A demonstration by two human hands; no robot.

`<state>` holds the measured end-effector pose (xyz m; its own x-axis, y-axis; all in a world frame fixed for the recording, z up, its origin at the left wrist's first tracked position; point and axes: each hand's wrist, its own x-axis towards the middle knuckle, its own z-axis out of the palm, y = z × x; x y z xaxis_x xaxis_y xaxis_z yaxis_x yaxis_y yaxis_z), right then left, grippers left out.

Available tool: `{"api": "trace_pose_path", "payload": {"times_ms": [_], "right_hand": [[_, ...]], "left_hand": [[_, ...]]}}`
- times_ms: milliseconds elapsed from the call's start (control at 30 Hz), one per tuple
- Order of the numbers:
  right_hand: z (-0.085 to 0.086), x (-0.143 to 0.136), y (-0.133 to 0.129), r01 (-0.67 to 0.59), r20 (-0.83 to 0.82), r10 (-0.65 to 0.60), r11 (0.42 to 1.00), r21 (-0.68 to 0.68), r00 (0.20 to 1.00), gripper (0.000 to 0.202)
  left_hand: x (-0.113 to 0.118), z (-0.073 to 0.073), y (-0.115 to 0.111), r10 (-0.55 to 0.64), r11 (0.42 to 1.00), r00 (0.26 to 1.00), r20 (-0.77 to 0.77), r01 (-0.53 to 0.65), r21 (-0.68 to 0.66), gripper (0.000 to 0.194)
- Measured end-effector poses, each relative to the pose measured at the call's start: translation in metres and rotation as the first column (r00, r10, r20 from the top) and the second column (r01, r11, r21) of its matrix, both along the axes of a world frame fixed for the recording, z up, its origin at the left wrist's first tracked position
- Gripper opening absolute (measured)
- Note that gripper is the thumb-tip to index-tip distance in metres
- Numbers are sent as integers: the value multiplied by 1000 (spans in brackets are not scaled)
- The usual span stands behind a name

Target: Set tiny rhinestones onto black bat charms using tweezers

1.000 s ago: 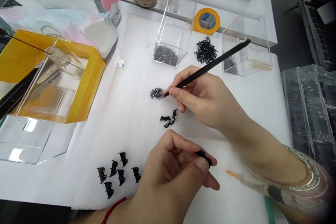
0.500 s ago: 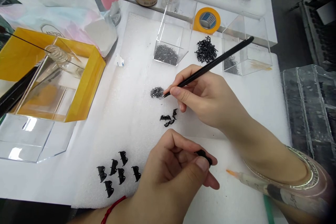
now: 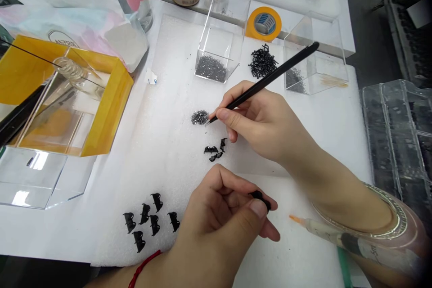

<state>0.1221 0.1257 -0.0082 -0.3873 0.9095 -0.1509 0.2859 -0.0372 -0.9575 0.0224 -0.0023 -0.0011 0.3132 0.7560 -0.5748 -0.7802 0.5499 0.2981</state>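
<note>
My left hand (image 3: 226, 220) pinches a small black plastic piece (image 3: 259, 199) between thumb and fingers; much of it is covered. In my right hand (image 3: 259, 121) are slim black tweezers (image 3: 270, 80), gripped like a pen. Their fine metal tip is at the near right edge of a little heap of tiny shiny metal bits (image 3: 200, 117). Just below lie several small black pieces (image 3: 211, 149), shaped like miniature glasses fronts. More such black pieces (image 3: 145, 213) lie spaced apart to the left of my left hand.
Clear boxes (image 3: 211, 68) of tiny bits, a pile of thin black bent pieces (image 3: 263, 60) and yellow tape (image 3: 265, 24) stand behind. A yellow-sided box (image 3: 114, 103) is at left. An orange-tipped tube (image 3: 317, 229) lies under my right forearm. A compartment case (image 3: 398, 130) is at right.
The whole view has shifted slightly. The tweezers' tip stays beside the metal heap, and my left hand keeps its pinch on the black piece.
</note>
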Motion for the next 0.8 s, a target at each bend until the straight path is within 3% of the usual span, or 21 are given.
{"api": "trace_pose_path", "payload": {"times_ms": [400, 800], "right_hand": [[1, -1, 0, 7, 16, -7, 1000, -22, 1000, 15], [1, 1, 0, -5, 30, 5, 1000, -5, 1000, 13]], "left_hand": [[-1, 4, 3, -18, 999, 999, -30, 17, -51, 10], [0, 1, 1, 8, 1000, 1000, 16, -7, -17, 9]]}}
